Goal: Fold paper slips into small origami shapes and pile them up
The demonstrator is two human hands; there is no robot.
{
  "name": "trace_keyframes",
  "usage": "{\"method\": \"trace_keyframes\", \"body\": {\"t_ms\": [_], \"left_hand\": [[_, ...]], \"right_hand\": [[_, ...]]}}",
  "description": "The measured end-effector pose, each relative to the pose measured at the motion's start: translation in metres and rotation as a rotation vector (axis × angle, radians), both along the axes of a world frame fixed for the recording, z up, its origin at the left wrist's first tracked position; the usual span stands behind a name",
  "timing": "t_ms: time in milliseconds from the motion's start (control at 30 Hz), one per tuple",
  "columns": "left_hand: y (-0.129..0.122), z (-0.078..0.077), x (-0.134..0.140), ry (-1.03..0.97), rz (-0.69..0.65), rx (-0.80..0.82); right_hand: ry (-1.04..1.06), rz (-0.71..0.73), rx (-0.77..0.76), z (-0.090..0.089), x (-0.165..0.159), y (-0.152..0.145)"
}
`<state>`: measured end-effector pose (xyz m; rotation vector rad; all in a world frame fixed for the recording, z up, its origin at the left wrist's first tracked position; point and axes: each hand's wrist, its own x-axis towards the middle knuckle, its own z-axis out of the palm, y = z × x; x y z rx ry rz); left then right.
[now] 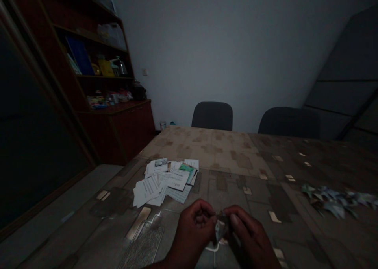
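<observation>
Between the fingertips of both my hands is a small piece of folded paper (pixel 220 230), pale on its lower part and darker at the top. My left hand (pixel 196 225) pinches it from the left with thumb and forefinger, the other fingers curled. From the right, my right hand (pixel 248 231) grips its other side with closed fingers. Beyond my left hand lies a loose pile of printed paper sheets (pixel 168 180), one with a green picture. Far to the right rests a cluster of folded paper pieces (pixel 336 200). Dim light blurs the fold details.
A patterned cloth covers the table (pixel 212 149). Two dark chairs (pixel 212 115) stand at its far side, against a pale wall (pixel 224 48). On the left is a reddish wooden cabinet (pixel 130 123) whose shelves hold a kettle (pixel 120 66), a yellow box and other items.
</observation>
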<state>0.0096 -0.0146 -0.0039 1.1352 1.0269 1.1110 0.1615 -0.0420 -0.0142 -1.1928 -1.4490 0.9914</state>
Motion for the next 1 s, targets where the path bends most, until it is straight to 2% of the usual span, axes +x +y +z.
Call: {"method": "trace_keyframes", "body": {"t_ms": [133,267,433,800,1000], "left_hand": [[0.0013,0.0004,0.0006,-0.029,0.008,0.0],[0.0002,-0.0013,-0.0003,-0.07,-0.01,-0.007],[-0.0014,0.0025,-0.0018,-0.125,-0.094,-0.037],[-0.0026,0.0034,-0.0013,-0.105,-0.098,-0.105],[-0.0014,0.0029,-0.0035,0.021,-0.056,-0.029]], "right_hand": [[0.194,-0.008,-0.11,-0.0045,-0.0019,-0.0016],[0.295,-0.012,-0.165,-0.0021,-0.0058,-0.0022],[0.344,0.011,-0.17,0.0017,-0.008,-0.002],[0.358,0.02,-0.19,-0.0012,-0.0056,-0.0004],[0.351,-0.008,-0.234,0.0014,-0.0071,-0.0004]]}}
